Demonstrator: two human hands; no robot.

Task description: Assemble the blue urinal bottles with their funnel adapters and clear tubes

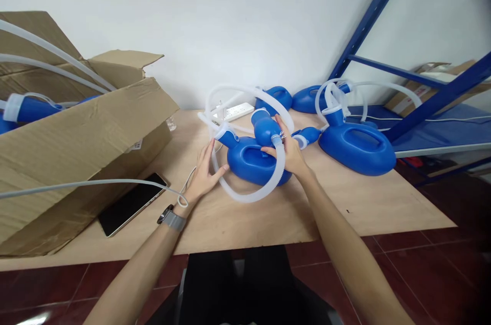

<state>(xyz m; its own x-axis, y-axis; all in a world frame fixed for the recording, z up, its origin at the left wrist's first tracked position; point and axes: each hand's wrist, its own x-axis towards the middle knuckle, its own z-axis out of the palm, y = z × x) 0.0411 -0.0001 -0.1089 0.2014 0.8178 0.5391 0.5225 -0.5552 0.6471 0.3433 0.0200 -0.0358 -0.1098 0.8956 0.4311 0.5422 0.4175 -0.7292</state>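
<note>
A blue plastic urinal bottle [245, 161] with a moulded handle lies on the table before me, its capped neck toward the left. My right hand [288, 151] grips a blue funnel-shaped urinal head [264, 128], holding it above the bottle. From that head a white corrugated hose [253, 197] loops down across the bottle's front and round to the left. My left hand [205, 171] has its fingers apart and rests beside the bottle's neck, touching the hose there.
On the left stands an open cardboard box [88, 161] with blue parts and hoses. A phone [132, 205] lies beside it. Another blue bottle [356, 146] sits to the right, with more by the wall. A power strip [238, 111] and a blue shelf frame [368, 23] are behind.
</note>
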